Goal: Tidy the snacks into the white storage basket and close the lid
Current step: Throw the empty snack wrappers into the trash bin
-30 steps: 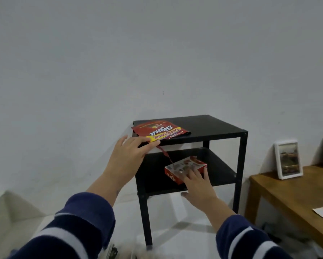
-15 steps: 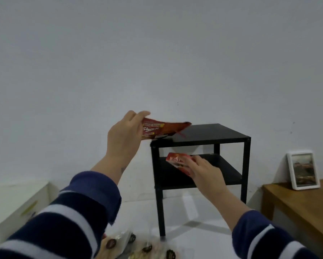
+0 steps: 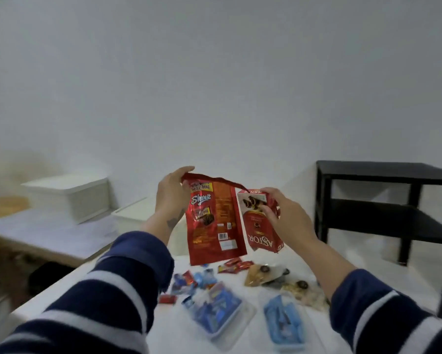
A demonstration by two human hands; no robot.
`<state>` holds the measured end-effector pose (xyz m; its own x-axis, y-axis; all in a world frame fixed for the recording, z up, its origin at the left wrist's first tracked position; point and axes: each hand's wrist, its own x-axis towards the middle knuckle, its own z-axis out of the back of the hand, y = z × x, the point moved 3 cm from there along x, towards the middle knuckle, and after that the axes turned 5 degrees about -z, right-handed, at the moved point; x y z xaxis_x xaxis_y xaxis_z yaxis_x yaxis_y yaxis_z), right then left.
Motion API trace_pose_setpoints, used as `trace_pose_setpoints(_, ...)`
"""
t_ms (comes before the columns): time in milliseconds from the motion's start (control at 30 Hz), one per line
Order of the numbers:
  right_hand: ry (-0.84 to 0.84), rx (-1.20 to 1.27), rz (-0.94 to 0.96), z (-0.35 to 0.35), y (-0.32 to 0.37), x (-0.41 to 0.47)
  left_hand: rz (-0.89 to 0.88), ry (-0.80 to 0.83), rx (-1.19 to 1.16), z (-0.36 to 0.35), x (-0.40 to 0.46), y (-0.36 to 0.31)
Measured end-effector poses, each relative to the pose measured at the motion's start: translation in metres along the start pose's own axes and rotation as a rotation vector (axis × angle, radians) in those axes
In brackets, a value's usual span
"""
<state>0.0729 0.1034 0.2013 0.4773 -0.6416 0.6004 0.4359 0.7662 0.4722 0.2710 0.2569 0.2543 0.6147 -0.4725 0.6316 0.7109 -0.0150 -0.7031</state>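
Observation:
My left hand (image 3: 171, 194) pinches the top edge of a red snack bag (image 3: 213, 223), which hangs upright in the air. My right hand (image 3: 286, 215) grips a red and white Astor box (image 3: 259, 226), held upside down just right of the bag. Both hover over a white table (image 3: 169, 335) strewn with small red and blue wrapped snacks (image 3: 197, 279), biscuit packs (image 3: 268, 274) and two clear trays of blue packets (image 3: 216, 310). The white storage basket (image 3: 69, 195) stands far left with its lid on it.
A black two-shelf side table (image 3: 383, 198) stands at the right against the white wall. A pale low surface (image 3: 43, 233) carries the basket, with a second white box (image 3: 133, 215) beside it. A dark object (image 3: 48, 274) lies on the floor below.
Both hands lifted the bag and box off the black side table and carried them left over the white table. My view swung left and down, bringing the snacks and basket into sight.

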Motion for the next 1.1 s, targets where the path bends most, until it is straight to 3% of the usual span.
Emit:
trace_pose_setpoints(167, 0.163, 0.141, 0.066, -0.084, 0.075, -0.023, 0.279, -0.031, -0.046, 0.088, -0.038, 0.079)
trace_pose_setpoints(433, 0.424, 0.3, 0.18, -0.223, 0.172, -0.019, 0.528, -0.176, 0.086, 0.201, -0.082, 0.181)
trace_pose_setpoints(533, 0.618, 0.354, 0.293, -0.304, 0.234, -0.006, 0.641, -0.351, 0.235, 0.257, -0.089, 0.237)
trace_pose_setpoints(700, 0.615, 0.424, 0.276, -0.323, 0.254, -0.005, 0.675, -0.379, 0.246, 0.277, -0.103, 0.251)
trace_pose_setpoints(900, 0.852, 0.495, 0.402, -0.404, 0.348, -0.042, 0.832, -0.593, 0.384, 0.36, -0.162, 0.295)
trace_pose_setpoints(1100, 1.006, 0.51, 0.516, -0.48, 0.442, -0.1, 0.919, -0.684, 0.411, 0.444, -0.215, 0.352)
